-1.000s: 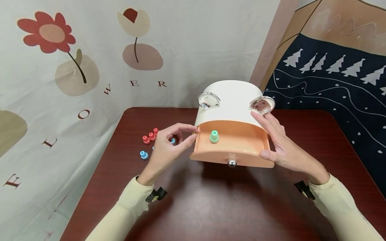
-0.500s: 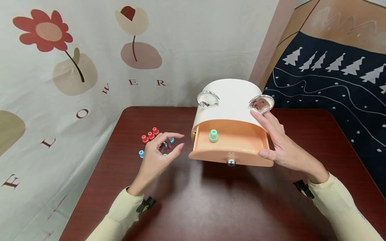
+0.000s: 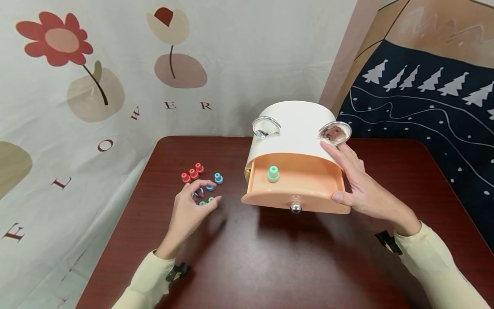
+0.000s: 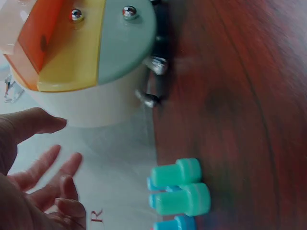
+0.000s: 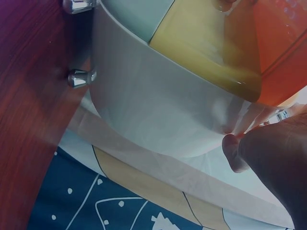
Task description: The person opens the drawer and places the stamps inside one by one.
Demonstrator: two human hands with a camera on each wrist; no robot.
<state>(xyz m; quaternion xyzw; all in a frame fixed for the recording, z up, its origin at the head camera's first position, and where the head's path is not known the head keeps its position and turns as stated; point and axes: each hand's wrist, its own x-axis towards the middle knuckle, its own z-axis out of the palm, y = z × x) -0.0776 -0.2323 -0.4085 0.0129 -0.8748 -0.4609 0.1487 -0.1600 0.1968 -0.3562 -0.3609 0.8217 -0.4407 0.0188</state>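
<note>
The right hand (image 3: 356,184), fingers straight, steadies the white drawer box (image 3: 295,126) beside its pulled-out orange drawer (image 3: 297,186) holding one green peg (image 3: 273,174), while the left hand (image 3: 189,210), loosely curled and holding nothing, hovers at the small pegs (image 3: 204,189) scattered on the table (image 3: 270,257)

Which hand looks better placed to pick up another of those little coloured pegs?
The left hand, probably. It hovers right at the loose pegs on the table, fingers relaxed, while the right hand rests against the drawer box.
</note>
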